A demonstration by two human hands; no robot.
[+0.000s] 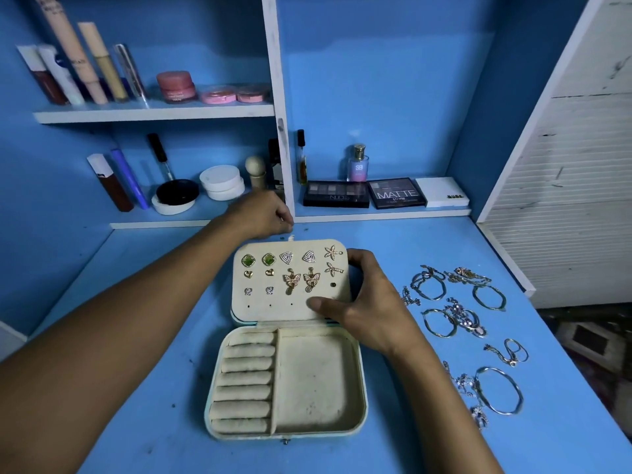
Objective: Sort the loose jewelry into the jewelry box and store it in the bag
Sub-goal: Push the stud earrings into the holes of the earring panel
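A cream jewelry box [318,378] lies open on the blue table, its ring rolls on the left and a bare compartment on the right. Its raised lid panel [290,302] carries several pairs of earrings [290,268]. My right hand [366,302] grips the lid's right edge, thumb on the panel face. My left hand [263,213] hovers just behind the lid's top edge with fingers curled, pinching something small that I cannot make out. Loose bracelets, bangles and chains [461,319] lie spread to the right of the box. No bag is in view.
Behind the box, blue and white shelves [154,112] hold makeup tubes, jars and compacts. Eyeshadow palettes [396,193] and a perfume bottle [358,164] sit on the low shelf at the back right. A white slatted panel [564,200] borders the table's right side.
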